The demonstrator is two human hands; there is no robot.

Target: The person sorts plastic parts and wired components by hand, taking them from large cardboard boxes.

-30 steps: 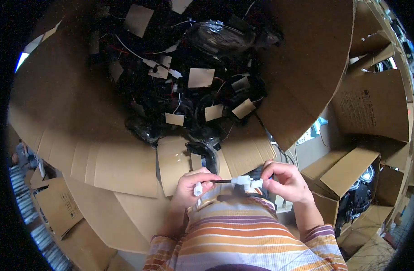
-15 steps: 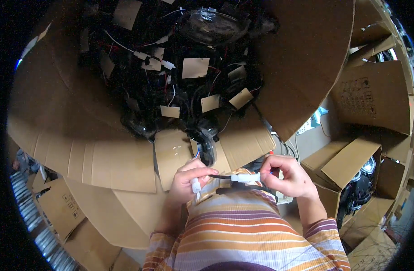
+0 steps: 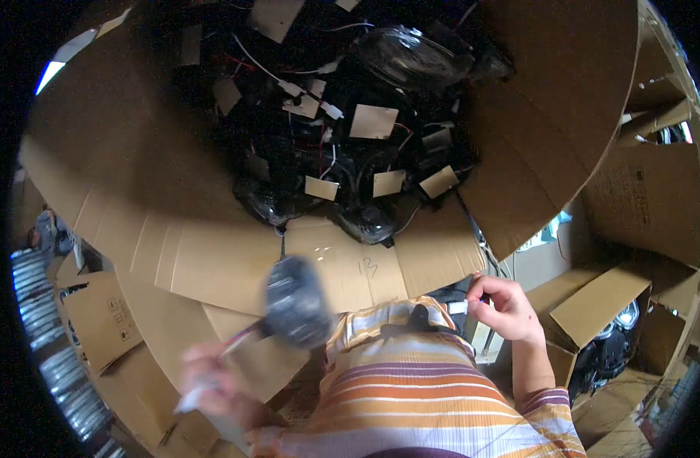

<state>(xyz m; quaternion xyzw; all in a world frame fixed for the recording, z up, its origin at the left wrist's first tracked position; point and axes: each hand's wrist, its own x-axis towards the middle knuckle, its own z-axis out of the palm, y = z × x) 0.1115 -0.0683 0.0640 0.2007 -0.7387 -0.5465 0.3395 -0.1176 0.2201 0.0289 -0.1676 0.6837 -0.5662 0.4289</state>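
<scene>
My left hand (image 3: 216, 385), smeared by motion, is closed on the cable (image 3: 243, 337) of a lamp at the lower left. The dark, rounded lamp (image 3: 296, 301), seemingly wrapped in clear film, is blurred and off to the right of that hand, in front of the big carton (image 3: 189, 259). A white plug (image 3: 195, 397) shows at the left hand. My right hand (image 3: 509, 309) pinches a white connector (image 3: 457, 307) beside my waist; its wire is mostly hidden by the fingers.
Inside the carton lie several film-wrapped lamps (image 3: 411, 57) with wires, white plugs and cardboard pieces (image 3: 373, 121). An open box (image 3: 602, 278) with black lamp parts stands at the right. Stacked shiny round items (image 3: 40, 305) and another box (image 3: 101, 313) are at the left.
The left hand has moved left and down, away from the right hand, and the lamp has come left with it. The connection between the hands has parted; the right hand keeps a white connector.
</scene>
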